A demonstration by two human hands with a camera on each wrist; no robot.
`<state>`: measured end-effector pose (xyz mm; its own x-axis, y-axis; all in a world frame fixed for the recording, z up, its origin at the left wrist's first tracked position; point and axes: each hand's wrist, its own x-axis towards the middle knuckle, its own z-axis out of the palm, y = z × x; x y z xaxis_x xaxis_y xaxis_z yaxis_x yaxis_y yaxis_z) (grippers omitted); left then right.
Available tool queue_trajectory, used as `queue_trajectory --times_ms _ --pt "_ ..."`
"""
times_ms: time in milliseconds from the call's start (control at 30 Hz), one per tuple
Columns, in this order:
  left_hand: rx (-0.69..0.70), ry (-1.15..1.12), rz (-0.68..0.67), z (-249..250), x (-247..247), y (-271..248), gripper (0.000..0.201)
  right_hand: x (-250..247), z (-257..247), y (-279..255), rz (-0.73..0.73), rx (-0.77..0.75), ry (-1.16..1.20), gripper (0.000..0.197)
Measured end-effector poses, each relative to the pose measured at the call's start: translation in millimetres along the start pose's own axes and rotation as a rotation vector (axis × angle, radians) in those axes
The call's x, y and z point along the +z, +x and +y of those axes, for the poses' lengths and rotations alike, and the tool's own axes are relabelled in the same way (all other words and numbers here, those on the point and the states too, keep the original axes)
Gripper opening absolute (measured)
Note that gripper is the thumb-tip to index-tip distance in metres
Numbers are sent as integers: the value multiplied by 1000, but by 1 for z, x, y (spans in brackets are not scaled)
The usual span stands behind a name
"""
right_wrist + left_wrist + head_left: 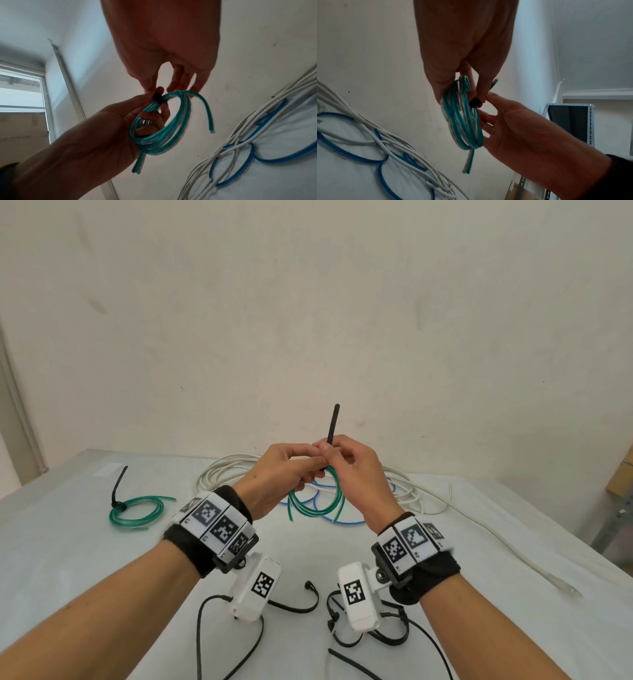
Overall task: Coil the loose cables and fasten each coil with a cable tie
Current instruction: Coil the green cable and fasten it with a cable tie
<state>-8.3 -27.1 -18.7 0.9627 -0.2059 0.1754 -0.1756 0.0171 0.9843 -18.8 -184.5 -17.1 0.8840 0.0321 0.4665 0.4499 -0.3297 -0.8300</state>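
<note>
Both hands are raised above the table [102, 559] and meet over a small coil of green cable [318, 503]. My left hand [301, 470] grips the coil, with its fingers [154, 119] passed through the loops. A black cable tie [333, 422] is wrapped round the strands, and its head [157, 98] sits at the top of the coil [159, 129]. My right hand [330, 455] pinches the tie at the head, and the tail stands up above the knuckles. In the left wrist view the coil [462, 119] hangs below my left hand [465, 70], with the right hand [488, 102] beside it.
A second green coil [135, 513], bound with a black tie [118, 487], lies at the left. Loose white cable [233, 470] and blue cable [346, 521] lie under the hands, with one white run [496, 539] trailing right. Several loose black ties [294, 606] lie near the front edge.
</note>
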Motion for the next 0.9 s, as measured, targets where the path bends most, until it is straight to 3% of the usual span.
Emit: queue_trajectory --times_ms 333,433,500,567,633,767,900 --pt "35 111 -25 1 -8 -5 18 7 1 0 97 -205 -80 14" --pt "54 188 3 1 -8 -7 19 12 -1 0 102 -100 32 16" --pt "16 92 16 2 -12 -7 19 12 -5 3 33 -15 38 19" --pt "-22 -97 37 4 -20 -7 15 9 -5 5 -72 23 -170 29" --pt "-48 -221 86 6 -32 -5 21 10 -5 2 -200 46 -323 24" --pt "-79 -237 153 4 -45 -11 32 19 3 -4 -219 186 -68 27" --pt "-106 -104 183 -8 -49 -17 34 37 13 1 -243 275 -23 28"
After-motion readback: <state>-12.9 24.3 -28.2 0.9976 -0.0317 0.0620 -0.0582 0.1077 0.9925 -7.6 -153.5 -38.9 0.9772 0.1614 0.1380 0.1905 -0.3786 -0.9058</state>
